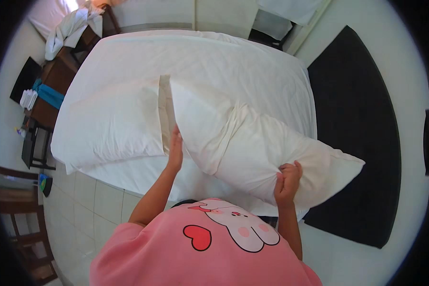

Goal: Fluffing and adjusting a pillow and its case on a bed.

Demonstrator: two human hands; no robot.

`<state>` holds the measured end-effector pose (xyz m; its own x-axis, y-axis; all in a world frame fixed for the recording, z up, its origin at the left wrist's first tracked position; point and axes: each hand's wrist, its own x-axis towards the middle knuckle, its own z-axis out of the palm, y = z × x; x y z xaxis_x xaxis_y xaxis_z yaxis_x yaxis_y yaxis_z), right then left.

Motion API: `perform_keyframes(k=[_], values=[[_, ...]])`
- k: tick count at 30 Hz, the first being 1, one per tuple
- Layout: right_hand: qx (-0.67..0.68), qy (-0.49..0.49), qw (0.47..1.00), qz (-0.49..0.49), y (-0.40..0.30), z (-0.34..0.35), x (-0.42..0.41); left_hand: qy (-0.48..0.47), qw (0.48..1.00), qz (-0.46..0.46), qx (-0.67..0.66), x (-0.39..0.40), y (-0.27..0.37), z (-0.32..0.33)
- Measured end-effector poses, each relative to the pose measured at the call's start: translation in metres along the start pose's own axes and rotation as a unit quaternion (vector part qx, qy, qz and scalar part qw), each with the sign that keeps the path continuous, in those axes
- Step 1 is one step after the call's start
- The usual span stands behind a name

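A white pillow in a pillowcase [250,143] lies slanted in front of me, its right end reaching past the bed's edge. My right hand [289,180] grips a bunched fold of its cloth near that end. My left hand [176,148] rests upright against the pillow's left end, fingers extended; whether it pinches the cloth I cannot tell. Just left of this hand, a second white pillow [118,121] lies flat with the open end of its case facing right. Both are over a bed with a white sheet [207,57].
A black padded headboard-like panel [354,143] stands at the right. Along the left are a brown wooden desk [60,71] with a blue cloth [50,93] and folded white towels [28,99], a dark stool [35,150] and a wooden chair [25,232].
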<state>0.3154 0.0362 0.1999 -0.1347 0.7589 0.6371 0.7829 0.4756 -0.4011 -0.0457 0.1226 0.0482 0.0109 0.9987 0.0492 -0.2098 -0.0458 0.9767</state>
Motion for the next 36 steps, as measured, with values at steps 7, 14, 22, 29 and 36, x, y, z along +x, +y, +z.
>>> perform_keyframes(k=[7, 14, 22, 29, 36], values=[[-0.086, -0.030, 0.994, 0.066, 0.016, 0.007, -0.084, 0.025, 0.852, 0.365, 0.375, 0.036, 0.129, 0.021], [-0.095, -0.031, 0.990, 0.101, -0.001, 0.012, -0.093, -0.074, 0.781, 0.355, 0.509, 0.043, 0.192, 0.100], [-0.186, 0.168, 0.950, 0.189, 0.024, -0.083, -0.031, -0.178, 0.844, 0.271, 0.429, 0.030, 0.147, 0.084], [-0.319, 0.047, 0.897, 0.301, 0.067, -0.066, -0.037, -0.053, 0.813, 0.340, 0.469, 0.036, 0.107, 0.073], [-0.317, -0.001, 0.906, 0.279, 0.049, -0.064, -0.032, -0.032, 0.820, 0.319, 0.474, 0.040, 0.098, 0.066]])
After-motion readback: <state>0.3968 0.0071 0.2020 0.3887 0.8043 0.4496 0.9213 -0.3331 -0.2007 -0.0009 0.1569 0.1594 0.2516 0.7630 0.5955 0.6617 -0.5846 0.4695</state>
